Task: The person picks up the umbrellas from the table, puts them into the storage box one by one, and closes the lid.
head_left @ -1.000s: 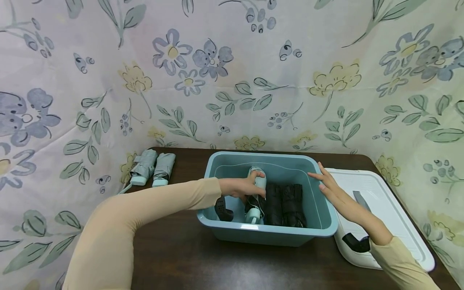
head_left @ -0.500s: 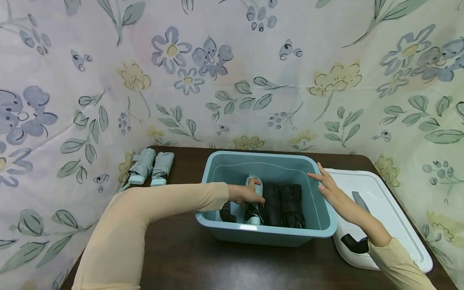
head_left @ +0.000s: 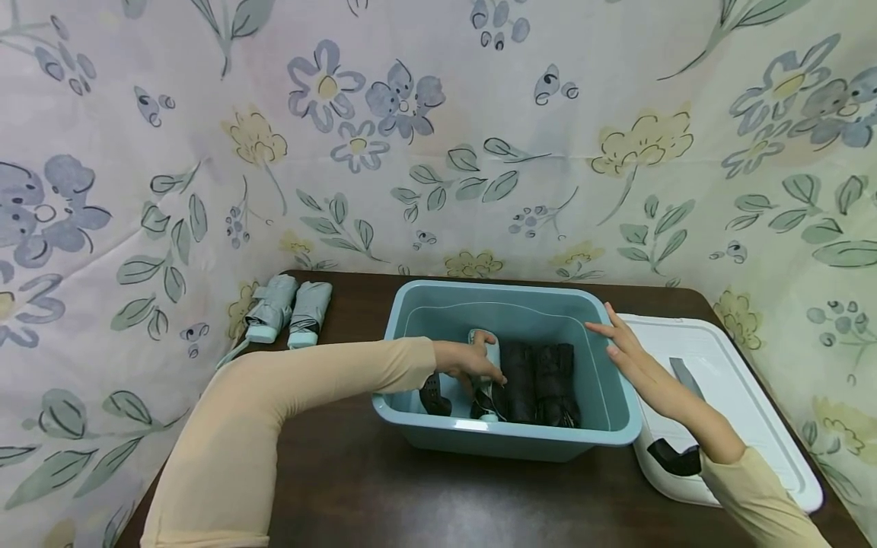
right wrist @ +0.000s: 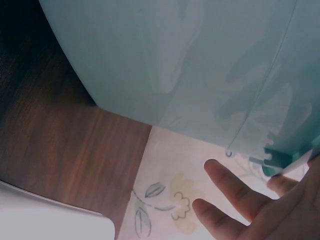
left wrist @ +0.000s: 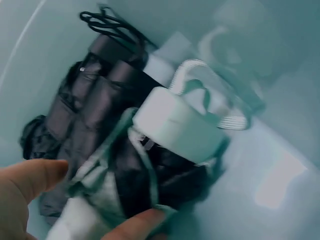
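Observation:
Inside the blue plastic bin (head_left: 507,449), my left hand (head_left: 473,361) grips a folded umbrella (left wrist: 172,122) with a pale mint handle, a wrist strap and black inner cloth. The thumb lies along one side and the fingers along the other. The umbrella lies low in the bin, partly hidden by the hand in the head view. Right beside it lie two folded black umbrellas (head_left: 517,380) (head_left: 556,384), side by side. My right hand (head_left: 630,358) rests against the bin's right rim with fingers extended; in the right wrist view its fingers (right wrist: 237,187) are spread by the outer wall.
Two folded pale blue-grey umbrellas (head_left: 272,308) (head_left: 310,313) lie at the table's back left. A white lid (head_left: 733,403) lies right of the bin, under the right forearm. A flowered cloth (head_left: 438,152) hangs behind the dark wooden table (head_left: 384,495).
My left hand has moved slightly right and lowered the mint-handled umbrella deeper into the bin; its handle end shows less above the front rim. The right hand stays at the right rim.

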{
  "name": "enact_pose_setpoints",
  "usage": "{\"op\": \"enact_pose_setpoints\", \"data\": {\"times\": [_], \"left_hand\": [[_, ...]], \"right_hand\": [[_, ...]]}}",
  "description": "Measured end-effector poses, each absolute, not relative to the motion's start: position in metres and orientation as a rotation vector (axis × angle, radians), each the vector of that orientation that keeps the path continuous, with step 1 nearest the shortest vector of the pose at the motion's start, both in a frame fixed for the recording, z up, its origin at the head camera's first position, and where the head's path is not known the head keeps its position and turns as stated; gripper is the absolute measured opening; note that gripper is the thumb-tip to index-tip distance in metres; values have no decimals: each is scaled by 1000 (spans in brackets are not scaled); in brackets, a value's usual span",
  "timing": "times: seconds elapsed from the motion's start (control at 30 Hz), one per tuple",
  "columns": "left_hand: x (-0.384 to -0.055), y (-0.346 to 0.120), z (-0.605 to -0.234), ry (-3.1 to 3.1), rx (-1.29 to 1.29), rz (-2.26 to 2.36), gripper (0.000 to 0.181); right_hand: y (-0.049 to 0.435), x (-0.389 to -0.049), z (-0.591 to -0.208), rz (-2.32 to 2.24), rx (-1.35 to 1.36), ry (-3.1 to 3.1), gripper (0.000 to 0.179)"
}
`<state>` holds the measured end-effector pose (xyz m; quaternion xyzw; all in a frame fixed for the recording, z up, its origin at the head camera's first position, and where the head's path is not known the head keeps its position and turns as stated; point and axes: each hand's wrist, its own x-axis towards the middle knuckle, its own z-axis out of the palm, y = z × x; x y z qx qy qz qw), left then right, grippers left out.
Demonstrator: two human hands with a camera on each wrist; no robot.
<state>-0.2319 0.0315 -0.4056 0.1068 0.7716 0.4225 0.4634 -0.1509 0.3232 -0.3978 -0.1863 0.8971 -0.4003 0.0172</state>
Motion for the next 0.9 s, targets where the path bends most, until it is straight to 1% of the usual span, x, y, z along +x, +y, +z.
{"op": "enact_pose_setpoints", "data": {"times": [0.33,0.67,0.9], "left_hand": [[-237,30,-391,1876,245,1043,75],[-238,30,-382,1847,231,1046,72],[-243,24,-370,1860,256,996,73]], "right_hand": [[325,-150,-399,-1264,-587,2780,43],[324,-151,-399,-1259,-585,2784,43],[325,-152,-400,-1257,-592,2788,44]]}}
